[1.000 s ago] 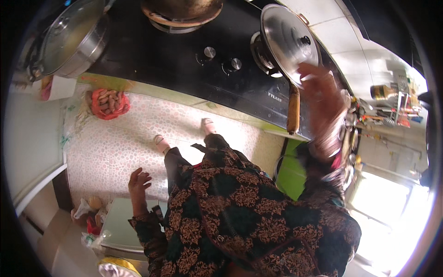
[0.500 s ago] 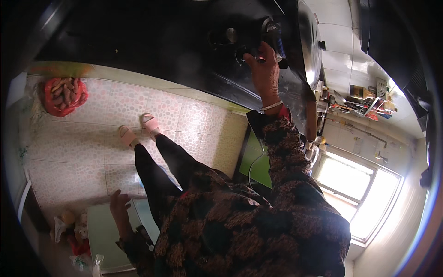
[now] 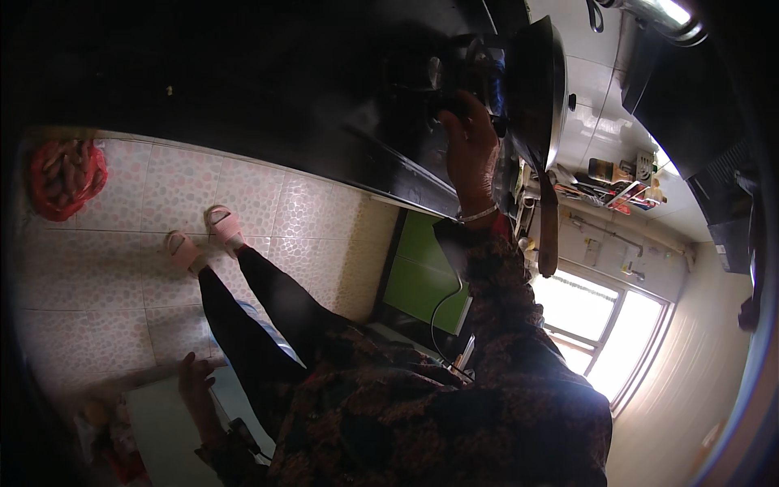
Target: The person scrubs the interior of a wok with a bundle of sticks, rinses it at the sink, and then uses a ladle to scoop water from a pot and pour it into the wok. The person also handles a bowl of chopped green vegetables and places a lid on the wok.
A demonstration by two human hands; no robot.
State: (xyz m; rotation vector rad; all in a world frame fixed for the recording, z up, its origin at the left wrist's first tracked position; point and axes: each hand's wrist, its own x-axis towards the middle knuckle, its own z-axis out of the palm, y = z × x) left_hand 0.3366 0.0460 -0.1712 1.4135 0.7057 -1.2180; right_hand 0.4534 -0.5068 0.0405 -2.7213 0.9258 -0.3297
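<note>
My right hand (image 3: 473, 154) reaches onto the black gas stove (image 3: 398, 154), its fingers pinched on a dark knob at the stove's front. The fingers and shadow hide most of that knob. Just beyond the fingertips, a blue flame (image 3: 497, 81) shows at the burner (image 3: 475, 57). Over the burner sits a dark pan (image 3: 527, 89) with a shiny lid and a brown handle (image 3: 548, 235) pointing toward me, right of my wrist. Low on the left, my left hand (image 3: 197, 390) hangs away from the stove, fingers loosely apart and holding nothing.
A red plastic bag of sweet potatoes (image 3: 69, 178) lies on the tiled floor (image 3: 316, 203) at the left. Green cabinet doors (image 3: 418, 280) stand below the counter. Utensils (image 3: 621, 187) hang along the right wall near a bright window (image 3: 600, 325). A range hood (image 3: 698, 122) projects above.
My view has shifted, so the floor and bag appear farther left. The pan appears more edge-on and its handle more fully in sight. My right hand stays at the knob; my left stays low.
</note>
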